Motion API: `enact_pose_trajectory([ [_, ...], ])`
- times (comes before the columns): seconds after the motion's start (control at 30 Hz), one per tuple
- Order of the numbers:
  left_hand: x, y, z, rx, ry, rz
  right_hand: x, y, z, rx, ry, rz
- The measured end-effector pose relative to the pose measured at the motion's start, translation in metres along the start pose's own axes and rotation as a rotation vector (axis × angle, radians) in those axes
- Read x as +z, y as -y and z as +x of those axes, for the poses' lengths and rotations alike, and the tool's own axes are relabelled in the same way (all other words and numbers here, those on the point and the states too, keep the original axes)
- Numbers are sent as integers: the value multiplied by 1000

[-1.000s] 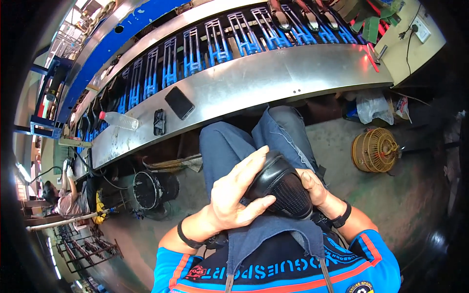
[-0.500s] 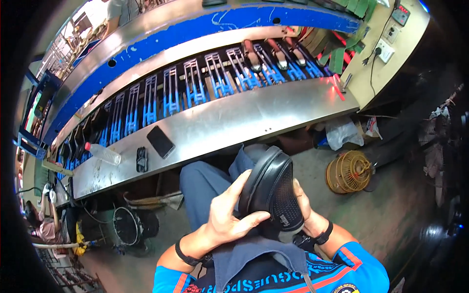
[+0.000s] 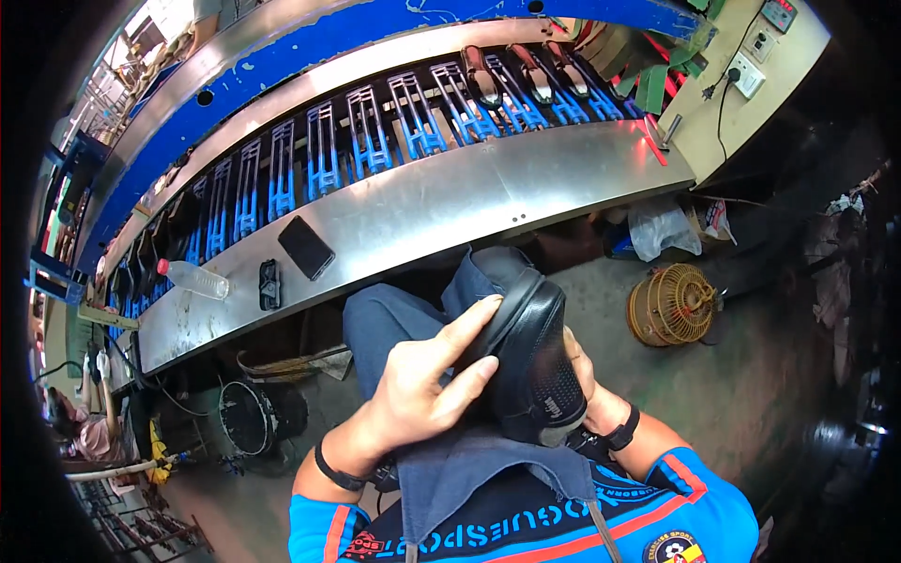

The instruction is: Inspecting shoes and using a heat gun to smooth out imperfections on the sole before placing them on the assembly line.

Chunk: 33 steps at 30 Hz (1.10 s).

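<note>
A black leather shoe (image 3: 530, 361) with a ribbed rubber sole is sitting over the person's lap, sole facing right, long axis running from near the chest up toward the steel workbench (image 3: 450, 206). The left hand (image 3: 422, 385) is lying flat against its smooth upper, fingers spread and pressing. The right hand (image 3: 584, 371) is cupping the sole side, mostly hidden, fingers curled on it.

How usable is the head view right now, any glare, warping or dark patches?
Head view: strong fisheye bending, so the steel bench curves and the corners go black; soft glare on its metal; the left hand and black shoe are sharp and evenly lit; the floor at right falls into shadow.
</note>
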<state>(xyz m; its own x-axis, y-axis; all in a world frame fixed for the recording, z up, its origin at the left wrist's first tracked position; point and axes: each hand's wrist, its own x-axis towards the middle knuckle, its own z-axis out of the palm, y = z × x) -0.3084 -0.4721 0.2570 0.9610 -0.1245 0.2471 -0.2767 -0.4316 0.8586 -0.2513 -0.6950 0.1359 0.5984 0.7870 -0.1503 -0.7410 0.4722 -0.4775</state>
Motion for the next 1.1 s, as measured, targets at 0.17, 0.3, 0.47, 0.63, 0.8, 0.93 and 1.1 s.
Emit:
enact_pose_trajectory([
  [0.17,16,-7,-6,175,-134,218,3,0,3,-16,20,-73],
  [0.3,21,-14,-11,103,-66,91,7,4,4,-22,17,29],
  [0.47,61,14,-3,-253,-558,-599,36,4,18,-148,-182,-659],
  [0.63,26,91,-25,-356,-573,-1166,81,-6,28,-164,78,-1670],
  [0.8,-3,108,-64,-252,-538,-1294,93,22,51,-312,286,-1618],
  [0.93,9,102,-66,-230,-418,-1233,92,44,96,-528,465,-1647],
  [1.1,18,110,-73,-234,-272,-1190,92,46,119,-587,720,-1545],
])
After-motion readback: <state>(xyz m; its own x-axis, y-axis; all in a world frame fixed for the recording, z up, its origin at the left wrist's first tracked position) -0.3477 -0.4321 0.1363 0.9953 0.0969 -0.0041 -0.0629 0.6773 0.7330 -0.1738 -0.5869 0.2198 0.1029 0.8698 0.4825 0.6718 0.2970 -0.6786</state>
